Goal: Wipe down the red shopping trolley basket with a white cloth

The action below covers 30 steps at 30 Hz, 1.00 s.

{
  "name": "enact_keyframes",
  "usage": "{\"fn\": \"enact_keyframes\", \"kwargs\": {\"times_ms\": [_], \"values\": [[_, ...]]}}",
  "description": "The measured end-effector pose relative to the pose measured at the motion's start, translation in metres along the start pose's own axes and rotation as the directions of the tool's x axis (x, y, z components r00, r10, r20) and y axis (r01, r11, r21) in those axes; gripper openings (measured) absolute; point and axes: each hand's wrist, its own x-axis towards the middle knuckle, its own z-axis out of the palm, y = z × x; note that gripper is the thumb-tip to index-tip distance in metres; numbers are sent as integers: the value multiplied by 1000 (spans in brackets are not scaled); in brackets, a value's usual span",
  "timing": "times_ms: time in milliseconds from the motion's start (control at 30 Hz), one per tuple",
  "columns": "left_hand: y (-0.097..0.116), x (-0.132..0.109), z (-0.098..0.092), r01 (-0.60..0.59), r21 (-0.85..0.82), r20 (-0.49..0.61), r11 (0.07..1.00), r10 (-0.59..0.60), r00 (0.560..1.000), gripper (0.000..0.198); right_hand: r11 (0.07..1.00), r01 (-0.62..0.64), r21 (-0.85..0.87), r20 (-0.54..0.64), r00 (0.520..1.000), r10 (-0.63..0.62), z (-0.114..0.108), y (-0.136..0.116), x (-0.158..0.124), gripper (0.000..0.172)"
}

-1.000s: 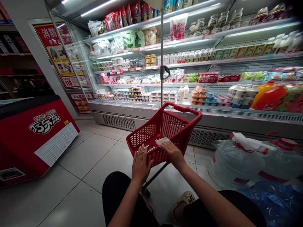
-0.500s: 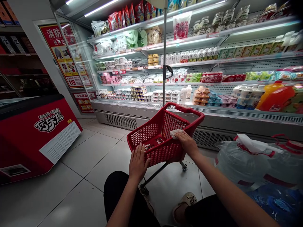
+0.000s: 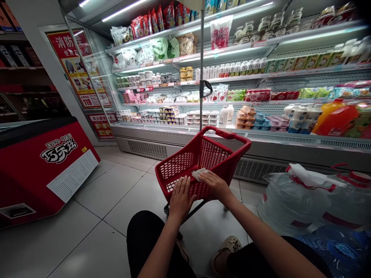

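A red plastic shopping cart [image 3: 176, 162] with lattice sides stands on the tiled floor in front of me. On its near side, at the top rim, my right hand [image 3: 216, 184] presses a white wipe [image 3: 199, 174] with its fingers. Just left of it, my left hand [image 3: 181, 197] lies on the same side of the cart, fingers stretched out and nothing held in them. Part of the near side is hidden behind both hands. The cart's handle [image 3: 226, 135] is at the far right end.
Behind the cart runs an open refrigerated display [image 3: 162, 135] stocked with dairy, drinks and jars. A red chest freezer [image 3: 29, 170] stands at left. Large water bottles [image 3: 292, 197] in plastic wrap sit at right. My knee [image 3: 145, 239] is close below the cart.
My right hand has slid left along the cart's near rim with the wipe. My left hand has shifted right, so the hands are closer together. The cart has turned slightly.
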Motion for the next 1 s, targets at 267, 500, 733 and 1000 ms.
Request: {"fn": "enact_keyframes", "kwargs": {"times_ms": [267,500,733,1000], "values": [[-6,4,-3,2,-109,43,994,3,999,66,970,-216,-115,-49,976,211,-34,57,-13,45],[-18,10,-7,-16,-193,98,981,36,995,61,965,-238,-110,-75,970,231,-28,48,-5,45],[-21,7,-10,-85,-143,79,986,97,992,68,968,-228,-103,-89,972,219,-35,41,-21,46],[7,17,-4,-72,-22,36,997,73,997,71,965,-182,-190,-96,981,167,-33,25,-41,56]]}}
